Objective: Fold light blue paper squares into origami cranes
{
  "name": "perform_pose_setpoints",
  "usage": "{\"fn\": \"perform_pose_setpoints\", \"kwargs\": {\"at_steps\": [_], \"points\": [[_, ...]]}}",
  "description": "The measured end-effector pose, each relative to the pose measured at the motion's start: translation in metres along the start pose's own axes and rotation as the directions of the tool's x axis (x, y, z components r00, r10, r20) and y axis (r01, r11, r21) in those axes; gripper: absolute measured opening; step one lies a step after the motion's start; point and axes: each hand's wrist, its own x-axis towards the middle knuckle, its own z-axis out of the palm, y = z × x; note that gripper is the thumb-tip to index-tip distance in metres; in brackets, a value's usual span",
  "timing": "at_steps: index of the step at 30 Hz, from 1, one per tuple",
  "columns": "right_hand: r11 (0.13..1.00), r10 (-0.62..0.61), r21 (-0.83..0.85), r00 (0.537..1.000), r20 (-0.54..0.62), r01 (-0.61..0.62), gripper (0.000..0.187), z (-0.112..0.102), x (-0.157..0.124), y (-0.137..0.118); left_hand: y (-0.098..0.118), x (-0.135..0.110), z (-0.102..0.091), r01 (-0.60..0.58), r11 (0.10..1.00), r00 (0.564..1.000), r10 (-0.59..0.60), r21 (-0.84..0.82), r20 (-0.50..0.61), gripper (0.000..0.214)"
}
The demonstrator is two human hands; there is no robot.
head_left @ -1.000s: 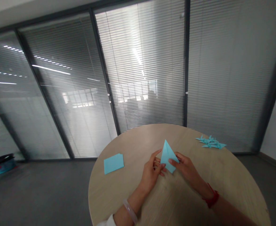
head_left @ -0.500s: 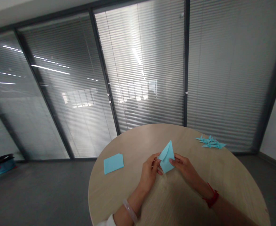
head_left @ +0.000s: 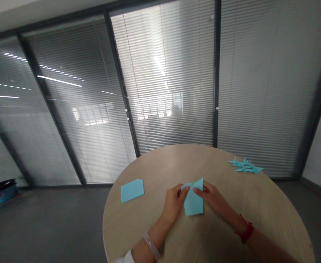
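Note:
A partly folded sheet of light-blue paper is held between both hands, just over the table. My left hand pinches its upper left side, thumb on top. On the upper right, my right hand grips it with the thumb pressed on the near face and the fingers behind. The upper edge looks creased between the two thumbs, and a broad flap hangs toward me. Fingers behind the paper are partly hidden.
The round wooden table carries a stack of blue paper on the left and a pile of folded blue paper figures at the far right edge. Glass panels with blinds stand behind it. Bags or containers lie on the floor at far left.
The paper's pointed top has come down and a broad flap now hangs toward me. Both thumbs have moved onto its upper part, closer together. The stack and pile are unchanged.

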Motion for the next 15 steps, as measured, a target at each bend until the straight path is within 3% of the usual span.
{"fn": "perform_pose_setpoints", "kwargs": {"at_steps": [4,10,13,15], "points": [[0.996,-0.001,-0.090,0.994,-0.107,-0.009,0.030,-0.0040,0.0032,0.0050,0.0007,-0.0026,0.0014,-0.003,0.998,0.999,-0.001,0.061,0.054,0.030],[0.997,0.013,-0.075,0.995,-0.095,-0.020,0.017,-0.0048,0.0042,0.0064,-0.0015,-0.0015,0.0008,0.016,0.998,1.000,-0.016,0.061,0.013,0.029],[0.999,-0.019,-0.036,0.998,-0.063,0.016,0.014,-0.0046,0.0035,0.0051,0.0004,0.0000,0.0000,0.053,0.998,0.997,-0.054,-0.025,-0.050,0.031],[0.998,-0.059,-0.010,0.997,-0.050,0.059,0.014,-0.0042,0.0023,0.0036,0.0018,0.0014,-0.0004,0.087,0.982,0.995,-0.094,-0.167,-0.039,0.032]]}}
